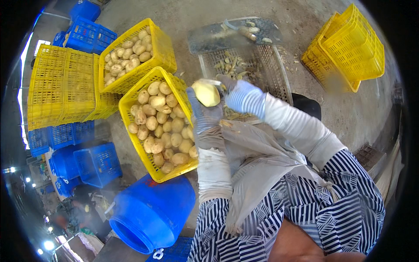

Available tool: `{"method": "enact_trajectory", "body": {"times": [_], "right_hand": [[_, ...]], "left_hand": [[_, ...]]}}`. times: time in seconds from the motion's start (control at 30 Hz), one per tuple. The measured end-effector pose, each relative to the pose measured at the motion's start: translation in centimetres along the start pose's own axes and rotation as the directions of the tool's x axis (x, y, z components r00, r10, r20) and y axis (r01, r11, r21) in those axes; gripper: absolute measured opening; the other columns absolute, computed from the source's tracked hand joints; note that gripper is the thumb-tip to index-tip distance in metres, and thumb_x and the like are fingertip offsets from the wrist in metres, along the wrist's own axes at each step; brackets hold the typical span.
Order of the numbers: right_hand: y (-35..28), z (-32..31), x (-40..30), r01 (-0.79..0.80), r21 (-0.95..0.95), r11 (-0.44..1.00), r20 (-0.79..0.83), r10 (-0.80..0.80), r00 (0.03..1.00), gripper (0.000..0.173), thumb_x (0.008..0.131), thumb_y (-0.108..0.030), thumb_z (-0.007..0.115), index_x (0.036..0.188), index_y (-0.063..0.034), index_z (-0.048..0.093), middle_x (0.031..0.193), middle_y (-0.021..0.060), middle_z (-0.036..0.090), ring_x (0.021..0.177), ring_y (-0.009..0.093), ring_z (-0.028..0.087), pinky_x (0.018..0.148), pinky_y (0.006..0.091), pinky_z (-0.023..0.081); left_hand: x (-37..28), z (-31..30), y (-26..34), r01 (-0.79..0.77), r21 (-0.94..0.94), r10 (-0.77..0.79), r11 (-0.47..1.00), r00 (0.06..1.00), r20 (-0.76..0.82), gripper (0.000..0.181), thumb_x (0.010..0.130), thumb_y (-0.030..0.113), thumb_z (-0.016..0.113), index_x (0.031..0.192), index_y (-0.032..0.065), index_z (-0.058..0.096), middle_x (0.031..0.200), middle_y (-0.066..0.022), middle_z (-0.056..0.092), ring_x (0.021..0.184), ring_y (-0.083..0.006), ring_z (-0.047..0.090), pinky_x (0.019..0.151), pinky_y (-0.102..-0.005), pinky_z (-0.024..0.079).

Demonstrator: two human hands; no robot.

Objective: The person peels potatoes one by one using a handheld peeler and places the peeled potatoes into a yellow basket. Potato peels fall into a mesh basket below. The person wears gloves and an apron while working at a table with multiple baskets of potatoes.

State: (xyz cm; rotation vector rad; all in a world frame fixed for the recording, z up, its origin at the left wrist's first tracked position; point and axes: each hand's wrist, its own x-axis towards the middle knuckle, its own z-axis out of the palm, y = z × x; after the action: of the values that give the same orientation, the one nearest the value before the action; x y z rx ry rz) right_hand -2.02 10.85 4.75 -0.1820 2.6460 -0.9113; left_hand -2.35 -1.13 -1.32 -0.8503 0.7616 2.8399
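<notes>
My left hand (205,116), in a gloved grip, holds a peeled pale-yellow potato (207,94). Against the potato's top is a small bladed hand tool (213,82), blurred, held in my right hand (241,94); whether it is a peeler or a knife I cannot tell. That hand wears a blue-and-white striped glove. Below both hands sits a plastic crate (288,77) with potato peelings (231,64) in it. Just left of my left hand, a yellow crate (139,163) is filled with potatoes (163,122). A translucent plastic apron (258,157) covers my lap.
A dark board (204,41) across the crate's far end carries a wooden-handled tool (247,33) and scraps. Another yellow crate (165,49) holds potatoes. Yellow crates (62,88) are stacked left, others (352,46) right. A blue plastic barrel (157,209) lies at lower left, near blue crates (98,165).
</notes>
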Motion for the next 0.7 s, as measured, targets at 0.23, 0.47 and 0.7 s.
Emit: {"method": "enact_trajectory", "body": {"times": [0.23,0.47,0.7], "right_hand": [[2.9,3.3,-6.2,0.015,0.04,0.999,0.051,-0.017,0.999,0.035,0.08,-0.018,0.054,0.114,-0.0107,0.047,0.101,0.0158,0.056,0.089,0.036,0.057,0.073,0.0392,0.049],[4.7,-3.0,-0.3,0.256,-0.429,0.866,-0.287,-0.4,0.871,0.022,0.069,-0.01,0.055,0.091,-0.0076,0.057,0.089,0.0125,0.057,0.079,0.032,0.058,0.065,0.0389,0.049],[6.5,-3.7,2.4,0.26,-0.631,0.731,-0.126,-0.427,0.895,0.015,0.072,-0.02,0.058,0.08,-0.009,0.063,0.08,0.0087,0.057,0.077,0.027,0.055,0.067,0.0364,0.044]], "left_hand": [[0.5,-2.9,1.4,0.047,0.029,-0.051,0.998,0.984,0.172,0.062,0.079,0.058,0.046,0.111,0.0045,0.045,0.091,-0.0135,0.057,0.083,-0.0275,0.057,0.07,-0.0392,0.051],[-1.6,-3.0,1.4,0.063,0.252,-0.127,0.966,0.961,0.245,0.06,0.076,0.039,0.061,0.116,-0.0022,0.042,0.103,-0.0155,0.053,0.09,-0.0271,0.056,0.075,-0.0397,0.051],[-3.8,-2.5,2.0,0.009,0.438,-0.208,0.899,0.889,0.409,0.06,0.068,0.025,0.067,0.115,-0.0052,0.043,0.094,-0.0158,0.056,0.077,-0.0251,0.06,0.06,-0.0329,0.054]]}}
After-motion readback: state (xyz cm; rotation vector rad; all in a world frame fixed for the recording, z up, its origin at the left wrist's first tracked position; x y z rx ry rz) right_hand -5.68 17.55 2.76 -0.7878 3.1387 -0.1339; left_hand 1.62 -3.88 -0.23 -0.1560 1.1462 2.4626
